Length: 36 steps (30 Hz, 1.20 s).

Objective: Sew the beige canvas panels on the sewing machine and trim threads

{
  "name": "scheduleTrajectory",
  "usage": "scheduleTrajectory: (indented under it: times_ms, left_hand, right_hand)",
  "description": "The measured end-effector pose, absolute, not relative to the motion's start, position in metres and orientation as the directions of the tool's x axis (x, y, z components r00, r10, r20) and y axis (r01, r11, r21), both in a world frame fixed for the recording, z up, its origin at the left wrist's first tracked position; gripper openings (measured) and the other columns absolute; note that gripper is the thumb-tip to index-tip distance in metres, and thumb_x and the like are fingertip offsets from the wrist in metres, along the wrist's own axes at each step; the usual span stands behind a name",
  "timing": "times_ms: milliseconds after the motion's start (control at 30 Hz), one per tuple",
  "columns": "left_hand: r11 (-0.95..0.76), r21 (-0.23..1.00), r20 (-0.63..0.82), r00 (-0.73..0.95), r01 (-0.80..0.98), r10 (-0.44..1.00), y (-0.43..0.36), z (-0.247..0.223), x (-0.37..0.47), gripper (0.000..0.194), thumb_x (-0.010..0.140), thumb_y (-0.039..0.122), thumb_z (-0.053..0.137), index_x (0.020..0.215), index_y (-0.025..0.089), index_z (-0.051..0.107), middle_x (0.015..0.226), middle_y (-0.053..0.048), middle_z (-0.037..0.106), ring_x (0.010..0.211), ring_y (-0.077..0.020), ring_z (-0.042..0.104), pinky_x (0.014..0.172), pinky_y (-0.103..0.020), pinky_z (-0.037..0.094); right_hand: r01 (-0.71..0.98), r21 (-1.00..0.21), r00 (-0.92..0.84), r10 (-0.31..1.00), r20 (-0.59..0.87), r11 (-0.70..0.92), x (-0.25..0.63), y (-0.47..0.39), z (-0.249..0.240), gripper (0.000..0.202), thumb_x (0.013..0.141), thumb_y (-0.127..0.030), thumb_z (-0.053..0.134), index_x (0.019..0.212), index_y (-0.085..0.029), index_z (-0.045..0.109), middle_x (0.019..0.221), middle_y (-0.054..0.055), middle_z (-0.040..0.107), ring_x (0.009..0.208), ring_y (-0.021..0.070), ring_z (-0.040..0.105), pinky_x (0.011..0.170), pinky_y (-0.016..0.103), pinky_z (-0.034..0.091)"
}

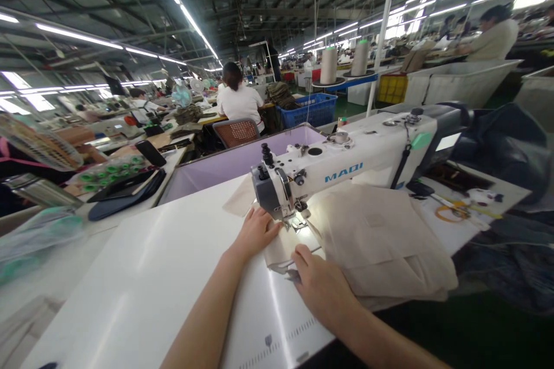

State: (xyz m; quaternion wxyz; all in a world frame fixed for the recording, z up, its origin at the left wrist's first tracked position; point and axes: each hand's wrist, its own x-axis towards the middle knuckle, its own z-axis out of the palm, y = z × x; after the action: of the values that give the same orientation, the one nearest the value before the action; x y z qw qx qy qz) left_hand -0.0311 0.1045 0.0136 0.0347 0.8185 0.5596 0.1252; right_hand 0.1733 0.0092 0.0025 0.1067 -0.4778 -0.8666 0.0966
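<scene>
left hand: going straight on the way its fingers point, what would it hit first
Probably the grey end of the sewing machine head, just ahead of the left hand; depth is unclear, so it might slip beneath.

The machine (320, 170) is white, with blue lettering (344, 172) and a green patch (420, 140). In front of it, the cloth (376, 242) is plain beige; behind it, the bin (216, 168) is lilac, the basket (309, 113) blue, the chair (237, 134) lattice-patterned brown, the spools (328, 67) beige.

Beige cloth (279, 248) lies under the sewing machine (372, 153), near edge seemingly layered.
</scene>
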Motion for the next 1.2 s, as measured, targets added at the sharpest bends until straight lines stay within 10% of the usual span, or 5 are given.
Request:
scheduleTrajectory:
  times_ms: [900,1200]
  left_hand:
    - [-0.356,0.165,0.182,0.326,0.92,0.928,0.095,0.026,-0.021,0.022,0.095,0.026,0.051,0.087,0.018,0.071,0.105,-0.012,0.07,0.109,-0.0315,0.062,0.104,-0.055,0.045]
    - [-0.685,0.22,0.24,0.642,0.695,0.728,0.02,0.024,-0.013,0.034,0.101,0.021,0.043,0.128,0.018,0.063,0.128,-0.013,0.067,0.122,-0.0256,0.06,0.103,-0.043,0.055]
  right_hand:
    - [0.792,-0.234,-0.557,0.824,0.1,0.564,0.176,0.02,0.007,0.013,0.094,-0.008,0.053,0.099,-0.017,0.062,0.106,0.008,0.066,0.073,0.0156,0.068,0.057,0.025,0.049]
    - [0.786,-0.215,-0.565,0.814,0.133,0.58,0.18,0.012,-0.001,0.029,0.096,-0.01,0.048,0.122,-0.015,0.06,0.111,0.01,0.066,0.071,0.0177,0.069,0.056,0.026,0.051]
